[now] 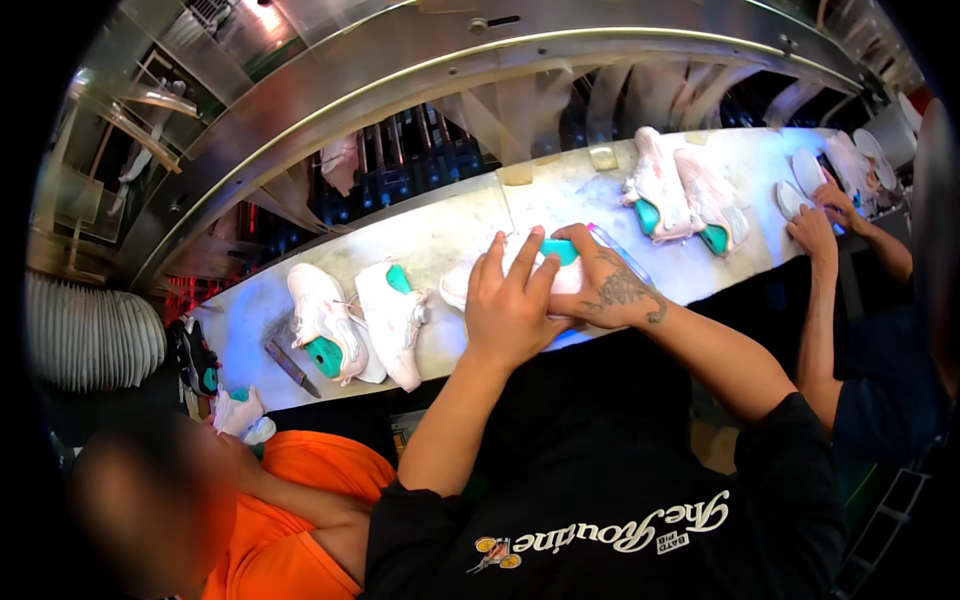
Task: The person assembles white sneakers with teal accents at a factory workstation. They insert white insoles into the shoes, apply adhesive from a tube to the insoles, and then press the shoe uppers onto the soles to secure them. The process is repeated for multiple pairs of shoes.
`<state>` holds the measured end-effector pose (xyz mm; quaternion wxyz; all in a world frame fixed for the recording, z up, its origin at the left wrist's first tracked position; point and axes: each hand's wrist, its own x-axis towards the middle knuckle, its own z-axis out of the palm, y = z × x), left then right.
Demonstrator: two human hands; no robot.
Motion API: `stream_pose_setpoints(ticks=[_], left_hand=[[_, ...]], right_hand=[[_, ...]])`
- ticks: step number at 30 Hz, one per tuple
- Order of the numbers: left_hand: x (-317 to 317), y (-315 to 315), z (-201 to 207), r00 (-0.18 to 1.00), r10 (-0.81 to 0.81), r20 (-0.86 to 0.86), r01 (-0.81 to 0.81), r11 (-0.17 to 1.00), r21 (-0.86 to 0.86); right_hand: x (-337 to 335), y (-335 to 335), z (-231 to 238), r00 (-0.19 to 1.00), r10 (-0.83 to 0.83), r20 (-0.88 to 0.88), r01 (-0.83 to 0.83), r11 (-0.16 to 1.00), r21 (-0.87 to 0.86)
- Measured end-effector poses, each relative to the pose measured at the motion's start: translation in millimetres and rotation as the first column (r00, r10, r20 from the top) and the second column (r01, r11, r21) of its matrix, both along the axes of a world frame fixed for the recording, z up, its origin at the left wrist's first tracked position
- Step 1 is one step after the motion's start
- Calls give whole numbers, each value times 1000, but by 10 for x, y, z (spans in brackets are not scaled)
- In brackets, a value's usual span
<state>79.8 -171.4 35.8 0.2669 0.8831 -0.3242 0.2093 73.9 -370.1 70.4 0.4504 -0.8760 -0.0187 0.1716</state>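
In front of me on the pale worktop lies a pale pink sneaker (454, 288) with a teal lining at its opening. My left hand (512, 305) grips its near side, fingers bent over the upper. Around the heel end my right hand (600, 285) is closed, its thumb and fingers against the shoe. Much of the sneaker is hidden under both hands. A thin, bright-edged flat item (622, 252) lies just beyond my right hand; its kind is unclear.
A sneaker pair (325, 315) and a knife (291, 368) lie left on the worktop (465, 220); another pair (665, 195) stands right. A metal machine with strip curtains (520, 110) runs behind. An orange-shirted person (300, 520) is close left; another person's hands (825, 220) hold soles at right.
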Motion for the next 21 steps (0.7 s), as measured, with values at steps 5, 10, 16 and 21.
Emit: stream_pose_setpoints(ticks=[5,10,16,21], left_hand=[[97,24,120,998,-62,-28,59,996,-68],[-43,147,65,945,-327,18,290,809,-511],[-361,208,-70,713,-639,-288,159,548,-821],[-404,329,-50,625,-680,-385,44,522,-852]], right_hand=[[34,47,100,994,-44,96,42,999,33],[-55,-281,243,939,234,252,-316,876,365],[-194,89,42,918,282,279,-396,685,612],[-154,83,181,871,420,257,-492,739,460]])
